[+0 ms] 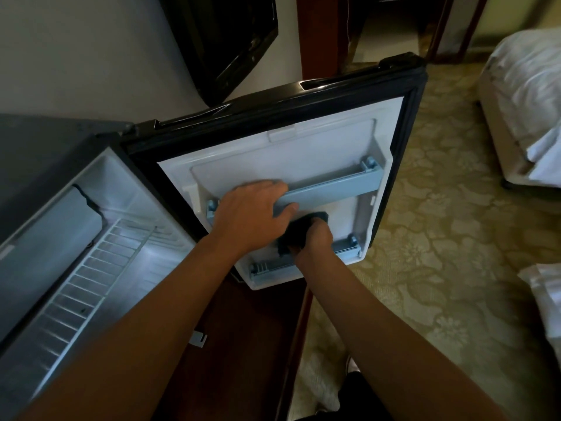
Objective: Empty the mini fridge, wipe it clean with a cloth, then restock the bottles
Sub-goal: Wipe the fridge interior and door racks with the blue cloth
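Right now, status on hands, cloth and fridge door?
Left hand grips the grey door shelf rail. Right hand holds the dark cloth against the white inner door panel. No bottles visible; nothing in the way.

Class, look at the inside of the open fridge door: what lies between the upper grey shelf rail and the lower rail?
In the head view, the right hand holding a dark cloth against the white door liner lies between the upper rail and the lower rail.

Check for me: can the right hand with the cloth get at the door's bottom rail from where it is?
Probably yes. The right hand grips the cloth just above the bottom rail, and nothing lies between them.
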Motion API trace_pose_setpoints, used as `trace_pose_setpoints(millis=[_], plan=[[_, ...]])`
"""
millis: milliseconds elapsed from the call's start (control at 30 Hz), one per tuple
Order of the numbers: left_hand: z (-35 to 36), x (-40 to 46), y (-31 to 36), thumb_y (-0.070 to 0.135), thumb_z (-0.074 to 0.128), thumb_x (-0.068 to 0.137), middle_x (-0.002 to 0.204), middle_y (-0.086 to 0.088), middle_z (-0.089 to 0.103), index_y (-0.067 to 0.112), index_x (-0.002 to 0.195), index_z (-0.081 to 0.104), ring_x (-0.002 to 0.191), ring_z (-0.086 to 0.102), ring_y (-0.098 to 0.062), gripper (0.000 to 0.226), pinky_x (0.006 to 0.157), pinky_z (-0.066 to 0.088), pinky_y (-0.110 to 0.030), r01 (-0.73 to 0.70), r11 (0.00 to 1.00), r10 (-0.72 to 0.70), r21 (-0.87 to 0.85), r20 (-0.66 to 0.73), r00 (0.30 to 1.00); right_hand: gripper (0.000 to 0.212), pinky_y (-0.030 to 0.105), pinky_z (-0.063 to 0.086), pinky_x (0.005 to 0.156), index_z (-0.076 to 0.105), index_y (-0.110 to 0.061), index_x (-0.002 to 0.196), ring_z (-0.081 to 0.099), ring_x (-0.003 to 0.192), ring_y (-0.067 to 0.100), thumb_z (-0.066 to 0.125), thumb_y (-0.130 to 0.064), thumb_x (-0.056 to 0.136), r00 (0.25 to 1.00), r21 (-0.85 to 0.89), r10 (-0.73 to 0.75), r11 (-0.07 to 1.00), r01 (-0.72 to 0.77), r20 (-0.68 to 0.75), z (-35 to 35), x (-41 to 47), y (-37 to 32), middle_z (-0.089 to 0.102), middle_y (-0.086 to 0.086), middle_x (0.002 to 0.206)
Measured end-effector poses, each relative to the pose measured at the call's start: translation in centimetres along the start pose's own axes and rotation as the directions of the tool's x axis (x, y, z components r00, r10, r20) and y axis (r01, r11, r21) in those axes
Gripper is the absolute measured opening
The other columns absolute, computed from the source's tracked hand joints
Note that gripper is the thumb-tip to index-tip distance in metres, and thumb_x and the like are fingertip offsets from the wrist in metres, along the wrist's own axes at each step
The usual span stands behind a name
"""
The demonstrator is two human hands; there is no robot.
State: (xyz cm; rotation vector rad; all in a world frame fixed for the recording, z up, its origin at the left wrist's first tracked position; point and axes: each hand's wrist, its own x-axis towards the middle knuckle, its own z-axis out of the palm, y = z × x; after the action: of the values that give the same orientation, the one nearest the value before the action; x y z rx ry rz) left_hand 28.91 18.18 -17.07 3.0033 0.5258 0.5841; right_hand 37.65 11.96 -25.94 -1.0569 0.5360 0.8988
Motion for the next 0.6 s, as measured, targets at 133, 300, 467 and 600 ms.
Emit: trace_pose_setpoints(millis=[133,300,467,600], plan=[[-0.1,0.0,0.1,0.049,0.05,0.092,0.076,0.013,0.049,0.023,0.087,0.056,0.07,0.047,-0.012,0.027,0.062,0.03,-0.026,0.009,1.0,-0.009,0.017,0.011,1.0,0.034,0.044,0.059,0.073,0.059,-0.007,0.126,0.066,0.092,0.035,0.05,-0.015,0.094,0.998,-0.003,-0.064,0.998,0.064,0.002,0.1,-1.1,-0.8,0.066,0.019,0.112],[-0.2,0.0,0.2,0.049,0.048,0.09,0.075,0.011,0.052,0.026,0.082,0.051,0.07,0.053,-0.016,0.025,0.061,0.031,-0.027,-0.001,1.0,0.0,0.013,0.007,1.0,0.032,0.03,0.056,0.053,0.055,-0.012,0.126,0.068,0.088,0.026,0.053,-0.015,0.094,0.992,0.073,-0.101,0.993,0.096,0.076,-0.3,-2.0,-1.8,0.067,0.015,0.113],[-0.1,0.0,0.1,0.048,0.049,0.09,0.074,0.012,0.047,0.027,0.081,0.049,0.067,0.05,-0.015,0.023,0.059,0.031,-0.027,-0.012,1.0,0.012,-0.007,0.009,1.0,0.031,0.034,0.056,0.061,0.047,-0.021,0.125,0.066,0.092,0.025,0.054,-0.013,0.095,0.984,0.129,-0.155,0.981,0.143,0.085,-0.2,-2.7,-2.3,0.064,0.013,0.115],[0.1,0.0,0.0,0.048,0.049,0.09,0.072,0.011,0.05,0.027,0.08,0.05,0.067,0.053,-0.016,0.024,0.058,0.03,-0.026,-0.017,1.0,0.017,0.008,-0.001,1.0,0.037,0.047,0.056,0.081,0.045,-0.027,0.128,0.065,0.104,0.035,0.052,-0.015,0.093,0.984,0.105,-0.168,0.981,0.161,0.057,0.3,-2.5,-1.7,0.063,0.012,0.118]])
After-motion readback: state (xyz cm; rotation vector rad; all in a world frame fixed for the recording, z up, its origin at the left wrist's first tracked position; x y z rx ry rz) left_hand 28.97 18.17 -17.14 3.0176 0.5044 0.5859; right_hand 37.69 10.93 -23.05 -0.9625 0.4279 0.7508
